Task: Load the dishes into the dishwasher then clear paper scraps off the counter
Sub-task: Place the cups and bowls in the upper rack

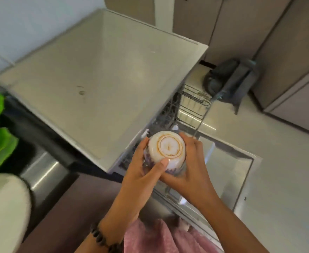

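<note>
white round ceramic bowl with purple pattern (166,150), upturned, cupped in left hand (140,168) and right hand (190,167), fingers curled round its sides, over grey wire dishwasher rack (192,105).

risk: slipping from the grip or knocking rack wires if lowered askew. beyond: pale smooth counter (102,73), steel dishwasher door (228,172), glossy cream floor (277,161), beige cabinets (287,42), grey bag (228,79).

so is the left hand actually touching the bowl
Touching. The head view shows the left hand wrapped around the upturned bowl, its thumb pressed flat on the bowl's base, with the right hand cupping the other side.
</note>
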